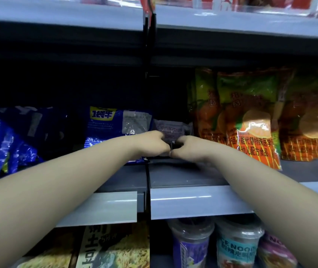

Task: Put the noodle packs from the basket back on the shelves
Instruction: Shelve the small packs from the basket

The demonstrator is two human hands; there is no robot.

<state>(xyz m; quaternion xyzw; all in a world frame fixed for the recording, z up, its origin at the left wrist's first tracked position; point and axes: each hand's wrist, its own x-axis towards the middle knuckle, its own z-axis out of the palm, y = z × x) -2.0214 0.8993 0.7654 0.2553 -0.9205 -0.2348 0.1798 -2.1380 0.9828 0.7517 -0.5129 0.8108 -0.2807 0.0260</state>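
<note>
Left hand (152,144) and right hand (188,148), fingers curled, pinch a crinkly, glossy noodle pack (171,129) lying on the smooth grey shelf (173,176), with a shiny blue pack (106,130) at its nine o'clock.

Both arms reach forward, left hand (152,144) and right hand (189,148) (knuckles together) gripping a noodle pack (171,128).

Covering the lower half of the grey pack (171,128) with left hand (150,145) and right hand (191,149); cutting off noodle cups (235,246) at five o'clock.
</note>
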